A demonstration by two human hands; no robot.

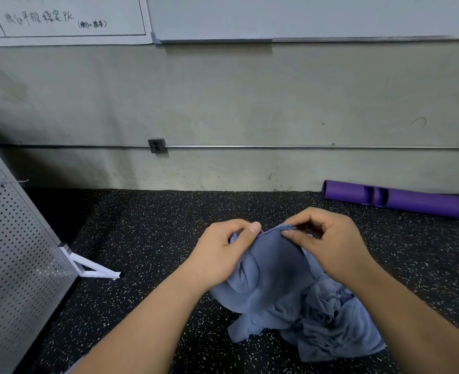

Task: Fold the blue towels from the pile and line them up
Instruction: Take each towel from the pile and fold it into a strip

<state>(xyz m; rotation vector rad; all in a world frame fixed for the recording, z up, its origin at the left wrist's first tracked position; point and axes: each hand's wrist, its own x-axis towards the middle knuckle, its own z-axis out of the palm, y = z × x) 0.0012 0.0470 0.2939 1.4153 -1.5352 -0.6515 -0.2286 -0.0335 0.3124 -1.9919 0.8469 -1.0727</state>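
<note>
As both hands, left point(220, 255) and right point(330, 244), pinch one blue towel's point(271, 268) edge above the pile point(338, 327), snagged neighbouring cloth could lift along.

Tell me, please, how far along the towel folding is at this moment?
Done: nothing yet; no folded towel shows on the black speckled rubber floor. In hand: the left hand and right hand pinch the top edge of one soft blue cloth towel, held up, not yet folded. Left: folding it, then the crumpled pile of blue towels beneath, and lining them up.
</note>
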